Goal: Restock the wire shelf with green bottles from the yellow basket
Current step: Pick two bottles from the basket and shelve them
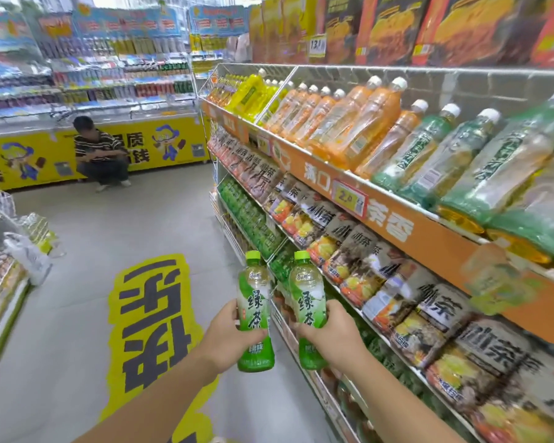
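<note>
My left hand (229,334) grips one green tea bottle (255,302) upright by its middle. Beside it, my right hand (328,335) holds a second green tea bottle (306,298), also upright, green cap on top. Both bottles hover in front of the wire shelf (269,215), close to its lower tiers, where rows of green bottles (247,212) lie. The yellow basket is not in view.
The shelf on the right carries orange, yellow and pale green bottles on top (365,123) and brown-labelled tea bottles (349,238) in the middle tier. A person (100,153) crouches by a yellow freezer (160,145) across the aisle. A low rack (0,266) stands left.
</note>
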